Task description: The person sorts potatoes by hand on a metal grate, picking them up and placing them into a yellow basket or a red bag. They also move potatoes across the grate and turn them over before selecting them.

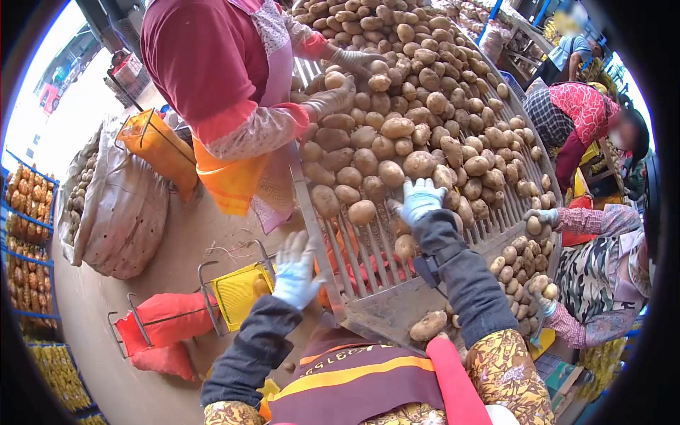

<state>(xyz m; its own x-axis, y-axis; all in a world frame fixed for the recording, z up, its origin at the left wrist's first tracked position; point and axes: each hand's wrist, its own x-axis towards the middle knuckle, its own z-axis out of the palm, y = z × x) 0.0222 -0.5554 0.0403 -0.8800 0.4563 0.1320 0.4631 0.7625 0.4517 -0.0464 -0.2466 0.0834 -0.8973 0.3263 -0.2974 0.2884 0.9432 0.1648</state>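
My left hand point(295, 269), in a white and pale blue glove, is open with fingers spread. It hovers left of the slatted metal sorting table, beside a yellow mesh bag point(243, 301) on a wire frame. A potato shows at that bag's mouth. My right hand point(422, 201), gloved the same way, lies with fingers stretched out against potatoes point(419, 164) at the pile's near edge. Bare metal slats point(375, 258) show below it. One large potato point(428, 326) rests on the near metal ledge, close to my apron.
A co-worker's gloved hands point(333, 99) handle potatoes at the upper left. At the right, another person's hands point(542, 219) hold potatoes. A red bag point(170, 319), an orange bag point(159, 145) and a large white sack point(127, 205) stand on the floor at left.
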